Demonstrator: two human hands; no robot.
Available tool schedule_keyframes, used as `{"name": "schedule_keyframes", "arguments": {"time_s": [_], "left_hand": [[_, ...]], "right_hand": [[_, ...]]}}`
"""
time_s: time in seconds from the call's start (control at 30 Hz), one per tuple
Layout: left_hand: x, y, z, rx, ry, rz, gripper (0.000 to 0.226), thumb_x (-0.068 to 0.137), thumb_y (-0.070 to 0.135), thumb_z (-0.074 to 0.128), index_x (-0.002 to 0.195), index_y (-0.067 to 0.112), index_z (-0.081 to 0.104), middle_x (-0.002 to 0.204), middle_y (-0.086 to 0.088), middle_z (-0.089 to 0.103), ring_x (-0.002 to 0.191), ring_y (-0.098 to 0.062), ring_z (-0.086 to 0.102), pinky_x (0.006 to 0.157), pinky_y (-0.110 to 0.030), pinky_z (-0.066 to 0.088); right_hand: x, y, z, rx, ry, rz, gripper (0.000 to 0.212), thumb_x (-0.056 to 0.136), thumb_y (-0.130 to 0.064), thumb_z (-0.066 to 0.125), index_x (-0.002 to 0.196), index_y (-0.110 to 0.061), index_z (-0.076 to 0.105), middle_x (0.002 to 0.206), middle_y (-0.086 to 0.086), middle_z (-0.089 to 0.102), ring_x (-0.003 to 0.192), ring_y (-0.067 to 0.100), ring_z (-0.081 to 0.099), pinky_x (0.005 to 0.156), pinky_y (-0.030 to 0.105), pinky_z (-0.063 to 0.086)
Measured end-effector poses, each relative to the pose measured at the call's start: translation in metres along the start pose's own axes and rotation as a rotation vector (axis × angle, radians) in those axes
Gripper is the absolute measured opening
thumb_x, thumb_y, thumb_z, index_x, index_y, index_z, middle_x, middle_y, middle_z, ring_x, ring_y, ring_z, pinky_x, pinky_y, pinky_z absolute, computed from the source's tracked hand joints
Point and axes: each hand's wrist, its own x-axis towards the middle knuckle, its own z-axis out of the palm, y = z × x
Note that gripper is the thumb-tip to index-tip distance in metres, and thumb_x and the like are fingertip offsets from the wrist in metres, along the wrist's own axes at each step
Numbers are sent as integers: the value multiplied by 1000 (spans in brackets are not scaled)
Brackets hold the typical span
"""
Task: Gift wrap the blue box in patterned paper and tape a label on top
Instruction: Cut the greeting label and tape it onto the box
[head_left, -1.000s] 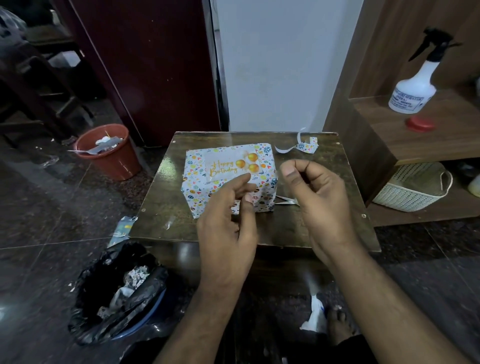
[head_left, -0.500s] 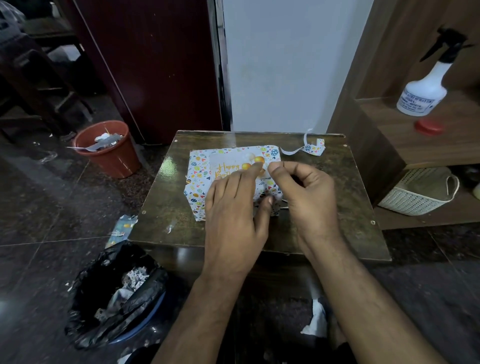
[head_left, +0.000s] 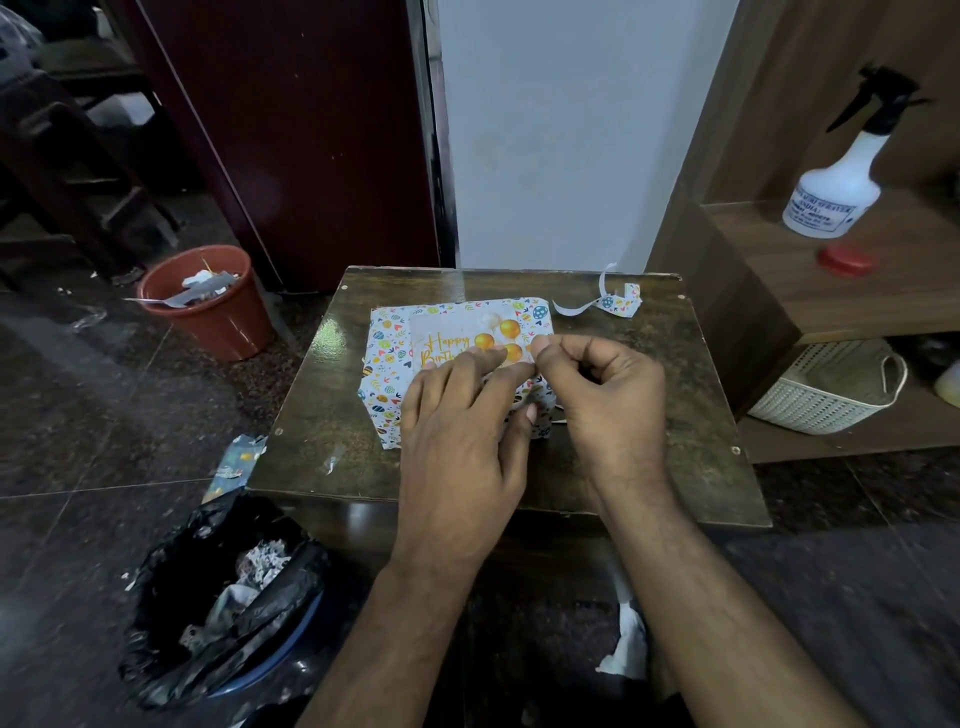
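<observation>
Both hands had come down onto the box by now! A second before they were hanging above the near edge, and at this moment my left hand (head_left: 462, 431) lay flat over the wrapped box (head_left: 387, 379), fingers straight, pressing on the near part of the label (head_left: 457, 338), the one with "Happy Birthday" in gold and orange balloons. The box sat mid-table (head_left: 322, 415), fully covered in the patterned paper, no blue showing anywhere. My right hand (head_left: 605, 387) had travelled in from the right and sat at the label's right edge, thumb and forefinger drawn together, the other fingers curled; I took it to be pinching a bit of clear tape there, though the tape itself I could not make out. So I judged the wrapping finished and the job down to its last step, fixing the label on top. A curled offcut of paper (head_left: 618, 301) lay at the far right of the table, well apart from the box. Risk I saw: the label skewing under my palm.
</observation>
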Motion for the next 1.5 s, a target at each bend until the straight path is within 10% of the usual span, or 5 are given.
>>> {"name": "schedule_keyframes", "arguments": {"time_s": [0.6,0.9,1.1,1.3,1.5], "left_hand": [[-1,3,3,-40,27,-15,31,88,18,64,118,21,68,129,4,63,123,-21,53,117,-43,32],[-2,1,4,-88,22,-15,28,89,17,65,116,20,66,132,6,61,127,-18,51,118,-43,31],[-2,-8,2,-215,45,0,28,95,19,65,123,19,68,134,5,62,130,-15,53,114,-47,35],[-2,-10,-7,-297,173,-23,24,100,16,62,123,12,67,123,1,66,122,-19,59,103,-46,46],[-4,-14,-7,-90,292,-278,37,99,29,61,132,15,58,138,-5,53,132,-24,47,110,-43,30]], "right_hand": [[1,7,-10,-350,-4,-351,11,95,-24,69,105,-23,70,88,-7,63,80,16,62,74,37,54],[3,9,-3,-188,19,-134,31,89,-5,67,77,-29,51,60,-13,47,56,5,42,57,28,40],[-1,7,-11,-246,-63,-243,4,102,-16,60,105,-19,59,91,-14,64,76,5,58,67,31,50],[-5,18,-25,-388,-240,-270,40,95,-47,65,127,-30,50,120,-4,58,108,12,61,87,33,55],[-3,22,-36,-481,-277,-227,55,86,-30,82,133,-26,54,115,-7,63,100,5,63,86,32,57]]}}
